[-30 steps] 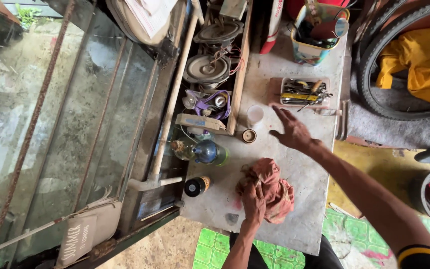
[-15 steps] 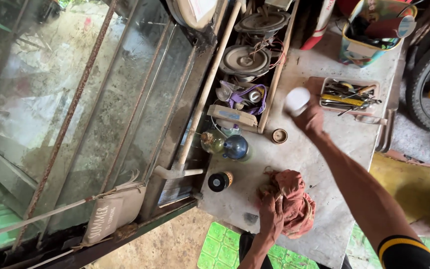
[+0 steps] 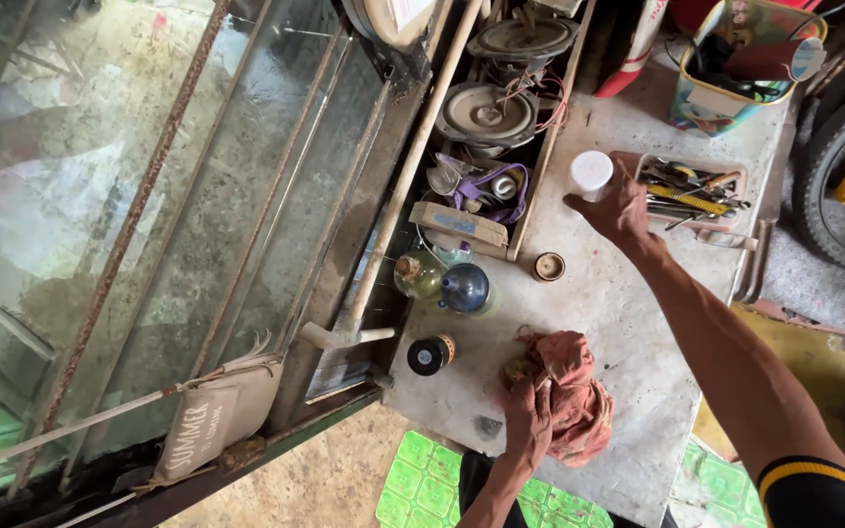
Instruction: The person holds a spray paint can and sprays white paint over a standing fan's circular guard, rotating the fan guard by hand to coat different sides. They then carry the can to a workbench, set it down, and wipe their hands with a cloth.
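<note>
Under my left hand [image 3: 528,420] the red rag [image 3: 574,406] looks like soft, crumpled, faded cloth, matt all over. My right hand [image 3: 618,203] grips a white cup [image 3: 591,173] of smooth, matt plastic. The worktop [image 3: 628,323] beneath both hands reads as rough, stained concrete or stone. Just beyond my right hand, the tray of tools [image 3: 693,191] shows dull metal. Left of my left hand, a blue-capped bottle [image 3: 466,288] looks like glossy plastic.
</note>
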`<state>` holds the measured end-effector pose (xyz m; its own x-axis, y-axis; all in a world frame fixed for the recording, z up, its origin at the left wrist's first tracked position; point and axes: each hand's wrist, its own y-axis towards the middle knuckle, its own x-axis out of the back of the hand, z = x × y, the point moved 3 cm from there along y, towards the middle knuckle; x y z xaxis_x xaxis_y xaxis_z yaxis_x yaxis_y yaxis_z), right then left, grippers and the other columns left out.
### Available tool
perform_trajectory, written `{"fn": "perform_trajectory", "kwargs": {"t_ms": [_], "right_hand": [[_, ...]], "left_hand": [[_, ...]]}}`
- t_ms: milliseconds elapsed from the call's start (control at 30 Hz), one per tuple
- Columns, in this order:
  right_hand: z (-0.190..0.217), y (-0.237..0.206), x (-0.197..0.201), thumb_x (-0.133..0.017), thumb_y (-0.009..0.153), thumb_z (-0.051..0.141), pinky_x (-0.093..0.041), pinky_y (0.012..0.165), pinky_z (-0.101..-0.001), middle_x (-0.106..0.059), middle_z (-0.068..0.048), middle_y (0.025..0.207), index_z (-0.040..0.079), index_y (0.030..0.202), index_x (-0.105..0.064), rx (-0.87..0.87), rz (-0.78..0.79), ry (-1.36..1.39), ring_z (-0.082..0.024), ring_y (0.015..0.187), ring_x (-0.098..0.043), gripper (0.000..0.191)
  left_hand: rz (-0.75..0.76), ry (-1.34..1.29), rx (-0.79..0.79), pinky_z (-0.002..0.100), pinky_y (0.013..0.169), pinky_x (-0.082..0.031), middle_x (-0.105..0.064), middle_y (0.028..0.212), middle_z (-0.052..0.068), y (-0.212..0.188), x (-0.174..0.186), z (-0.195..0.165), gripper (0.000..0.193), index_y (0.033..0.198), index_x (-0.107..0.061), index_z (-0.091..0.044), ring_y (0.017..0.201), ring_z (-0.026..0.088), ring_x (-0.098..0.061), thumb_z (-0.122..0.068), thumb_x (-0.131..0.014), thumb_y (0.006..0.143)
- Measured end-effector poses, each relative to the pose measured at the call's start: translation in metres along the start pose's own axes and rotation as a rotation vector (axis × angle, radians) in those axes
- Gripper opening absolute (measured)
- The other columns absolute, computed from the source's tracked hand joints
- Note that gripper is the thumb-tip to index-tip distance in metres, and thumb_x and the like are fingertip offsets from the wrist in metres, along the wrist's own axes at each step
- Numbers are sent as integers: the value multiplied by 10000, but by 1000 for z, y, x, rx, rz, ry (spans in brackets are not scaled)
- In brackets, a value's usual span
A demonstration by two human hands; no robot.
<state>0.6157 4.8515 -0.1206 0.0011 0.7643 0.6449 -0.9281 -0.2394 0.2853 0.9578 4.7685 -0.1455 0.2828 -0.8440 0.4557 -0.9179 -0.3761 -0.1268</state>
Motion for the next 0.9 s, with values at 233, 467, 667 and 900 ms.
{"fn": "perform_trajectory", "kwargs": {"t_ms": [233, 467, 667, 900], "right_hand": [[17, 1, -27, -958, 766, 447, -602, 893, -456, -723, -221, 1142, -20, 1275, -546, -64, -3, 73, -361, 1045, -727, 805], [20, -13, -38, -949, 735, 441, -581, 883, -469, -698, -259, 1200, -43, 1408, -470, 109, -29, 121, -402, 1081, -697, 957], [0, -68, -7, -899, 858, 367, -578, 832, -461, -705, -248, 1167, -42, 1403, -495, 154, -194, 28, -395, 1009, -705, 793], [13, -271, 1, -676, 959, 358, -582, 741, -423, -760, -203, 903, 40, 1191, -656, -530, 491, 400, -270, 868, -762, 394]], "left_hand": [[-31, -88, -26, 460, 850, -480, -648, 1124, 218, 7, 5, 6, 272, 1229, -654, -9, 1009, 375, -605, -203, -550, 1069], [67, 55, 82, 470, 891, -478, -644, 1118, 240, 4, 2, 22, 305, 1263, -630, -14, 1004, 395, -605, -237, -509, 1093], [55, -46, 37, 477, 928, -468, -646, 1178, 249, 11, 1, 9, 345, 1303, -626, -14, 1056, 402, -613, -211, -461, 1074], [-45, -6, -141, 484, 881, -466, -655, 1112, 269, 21, -12, -18, 326, 1216, -666, 7, 1007, 407, -587, -225, -484, 1077]]}}
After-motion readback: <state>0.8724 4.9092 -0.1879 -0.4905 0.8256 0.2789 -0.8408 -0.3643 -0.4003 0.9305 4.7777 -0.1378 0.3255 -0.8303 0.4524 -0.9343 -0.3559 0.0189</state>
